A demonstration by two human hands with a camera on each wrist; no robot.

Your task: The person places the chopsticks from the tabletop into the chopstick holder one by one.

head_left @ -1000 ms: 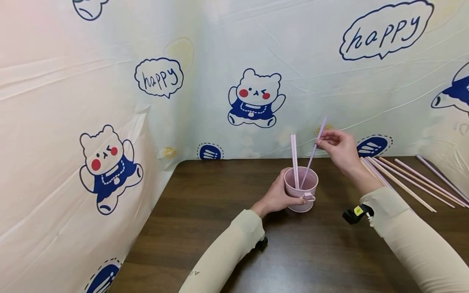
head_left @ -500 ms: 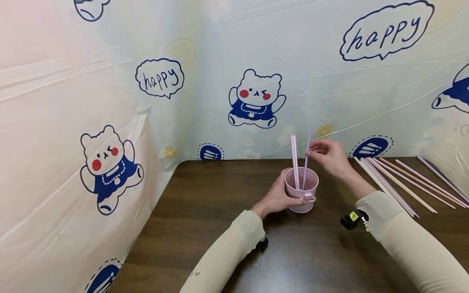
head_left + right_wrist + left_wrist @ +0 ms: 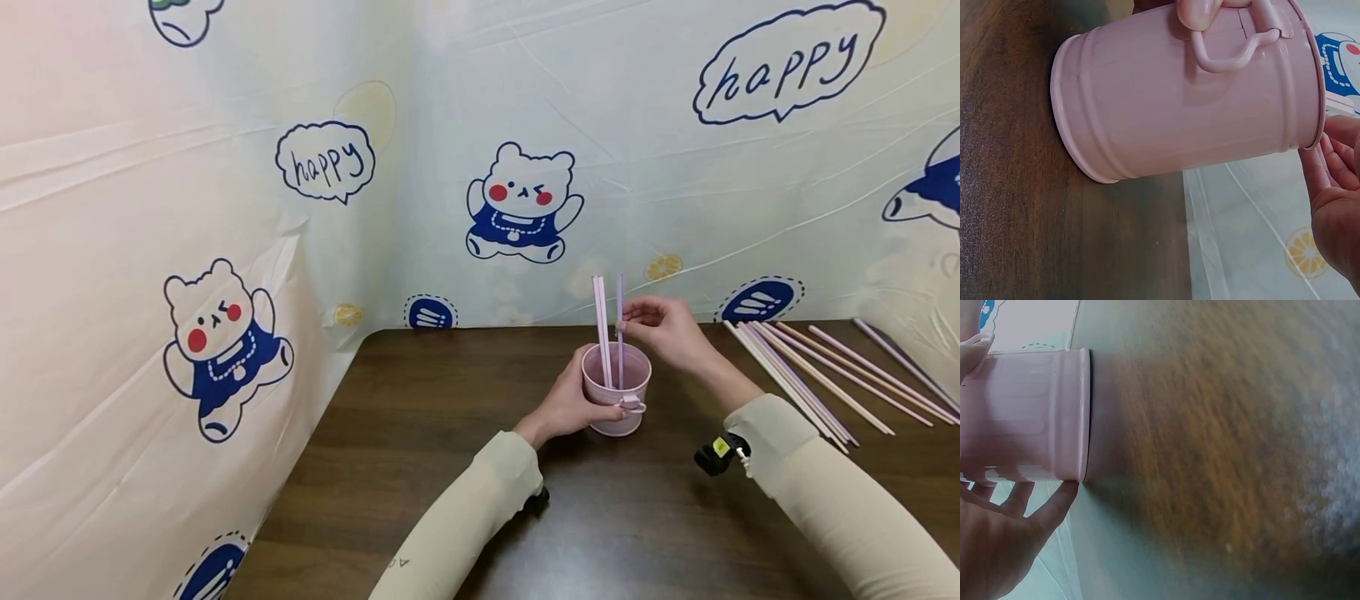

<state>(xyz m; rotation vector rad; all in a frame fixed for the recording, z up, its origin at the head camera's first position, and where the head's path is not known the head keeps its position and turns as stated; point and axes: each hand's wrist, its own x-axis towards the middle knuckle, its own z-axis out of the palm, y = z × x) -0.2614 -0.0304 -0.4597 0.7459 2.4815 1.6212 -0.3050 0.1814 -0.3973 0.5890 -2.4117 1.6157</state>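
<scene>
Head: grips a pink bucket (image 3: pixel 613 425) toward the table's (image 3: pixel 450 400) far edge with curled left hand (image 3: pixel 572 407), pinches a purple stick (image 3: pixel 620 302) inside with right hand (image 3: pixel 666 332), before bear-printed cloth (image 3: pixel 442 208). Left wrist: shows base (image 3: pixel 1072 419) on dark wood. Right wrist: shows handle (image 3: pixel 1229 65) by left thumb (image 3: pixel 1199 10).

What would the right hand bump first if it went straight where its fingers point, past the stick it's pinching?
Probably the thin pale pink sticks standing in the round pink metal bucket, beyond the thin purple stick in the right hand; depth is unclear.
</scene>
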